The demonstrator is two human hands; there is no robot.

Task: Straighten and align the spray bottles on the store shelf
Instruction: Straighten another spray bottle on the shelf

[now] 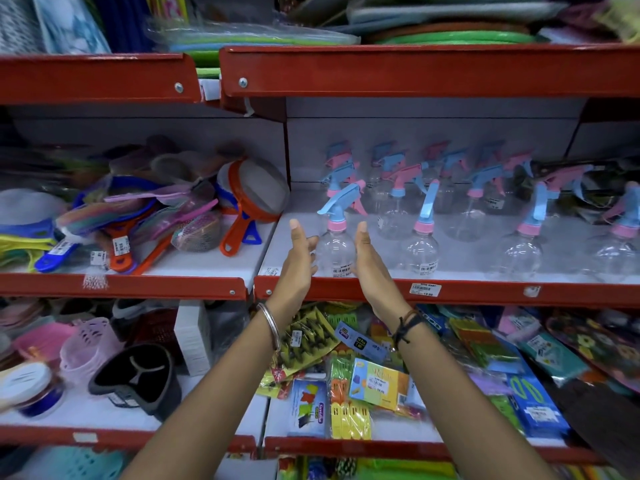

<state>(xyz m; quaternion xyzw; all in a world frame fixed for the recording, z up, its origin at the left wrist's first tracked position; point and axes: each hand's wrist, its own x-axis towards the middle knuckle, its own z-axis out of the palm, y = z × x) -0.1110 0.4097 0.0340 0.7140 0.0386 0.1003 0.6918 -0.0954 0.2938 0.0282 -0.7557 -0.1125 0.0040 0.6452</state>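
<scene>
Several clear spray bottles with blue and pink trigger heads stand in rows on the white middle shelf. The front-left spray bottle stands upright near the red shelf lip, nozzle pointing left. My left hand is just left of it and my right hand just right of it, palms facing the bottle with fingers spread. Whether the palms touch the bottle is unclear. A second front bottle stands to the right, with others farther right.
Strainers and brushes are piled on the left shelf section. The red upper shelf edge hangs above the bottles. Packaged clips and boxes fill the shelf below, with baskets at lower left.
</scene>
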